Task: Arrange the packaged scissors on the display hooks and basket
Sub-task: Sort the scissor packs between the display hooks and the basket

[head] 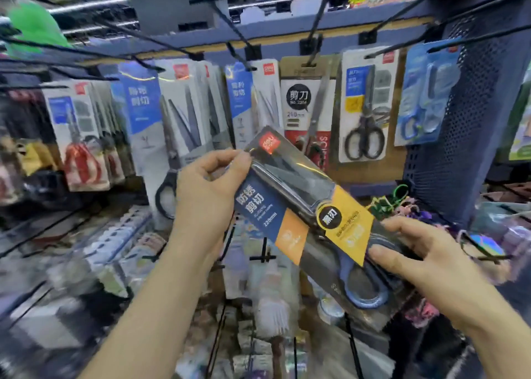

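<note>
A packaged pair of scissors (298,203) with a dark blue and yellow card and blue handles lies tilted between my hands, top end up-left. My left hand (209,189) pinches the upper left edge of the pack. My right hand (425,252) grips its lower right end near the handles. Behind it, a row of black display hooks (238,53) carries other scissor packs (363,105). No basket can be made out.
A blue perforated panel (465,137) stands at the right of the hook row. Below the hooks, lower shelves (120,249) hold blurred small goods and more wire hooks. A green item (34,25) sits at the upper left.
</note>
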`<act>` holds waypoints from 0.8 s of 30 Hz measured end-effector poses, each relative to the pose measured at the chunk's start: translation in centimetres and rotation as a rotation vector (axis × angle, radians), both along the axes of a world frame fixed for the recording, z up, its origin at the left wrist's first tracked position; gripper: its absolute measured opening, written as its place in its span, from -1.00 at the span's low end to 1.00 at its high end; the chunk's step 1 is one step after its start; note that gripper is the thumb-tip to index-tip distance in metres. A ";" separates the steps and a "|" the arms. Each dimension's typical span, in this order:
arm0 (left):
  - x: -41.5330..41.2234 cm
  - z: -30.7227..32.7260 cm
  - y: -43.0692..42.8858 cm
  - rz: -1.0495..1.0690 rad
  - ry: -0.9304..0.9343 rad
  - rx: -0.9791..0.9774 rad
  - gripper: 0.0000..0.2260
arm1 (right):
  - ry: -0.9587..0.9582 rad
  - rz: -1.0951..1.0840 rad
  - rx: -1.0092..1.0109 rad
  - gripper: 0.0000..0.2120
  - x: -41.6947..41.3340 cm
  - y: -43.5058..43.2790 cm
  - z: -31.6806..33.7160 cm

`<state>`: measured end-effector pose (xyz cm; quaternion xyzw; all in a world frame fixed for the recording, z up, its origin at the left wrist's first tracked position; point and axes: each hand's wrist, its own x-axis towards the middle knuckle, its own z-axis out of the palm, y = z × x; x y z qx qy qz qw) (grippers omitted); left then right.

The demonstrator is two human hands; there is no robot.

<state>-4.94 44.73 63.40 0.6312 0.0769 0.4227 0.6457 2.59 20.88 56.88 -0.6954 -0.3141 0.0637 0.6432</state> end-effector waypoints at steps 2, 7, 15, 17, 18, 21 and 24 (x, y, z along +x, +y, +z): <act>-2.1 -0.8 1.8 0.075 -0.003 -0.027 -0.90 | 0.038 0.153 -0.104 -0.85 -0.8 2.4 -0.3; -7.3 -1.7 7.8 0.241 0.025 -0.117 -0.89 | 0.201 0.382 -0.096 -0.46 -3.9 9.3 -1.5; -15.0 -3.0 21.4 0.388 0.151 -0.036 -0.79 | 0.416 0.577 0.253 -0.39 -10.4 20.0 -1.0; -16.4 -2.5 25.5 0.369 0.155 -0.024 -0.73 | 0.416 0.557 0.206 -0.42 -12.0 23.2 -1.1; -16.9 -1.9 27.4 0.355 0.141 -0.024 -0.72 | 0.390 0.545 0.152 -0.44 -12.8 24.8 -1.3; -18.0 1.0 31.7 0.326 0.079 0.074 -0.79 | 0.356 0.492 0.051 -0.67 -15.4 30.1 -1.3; -18.7 4.8 34.3 0.318 0.005 0.226 -0.87 | 0.258 0.420 0.004 -0.80 -17.6 35.4 -0.8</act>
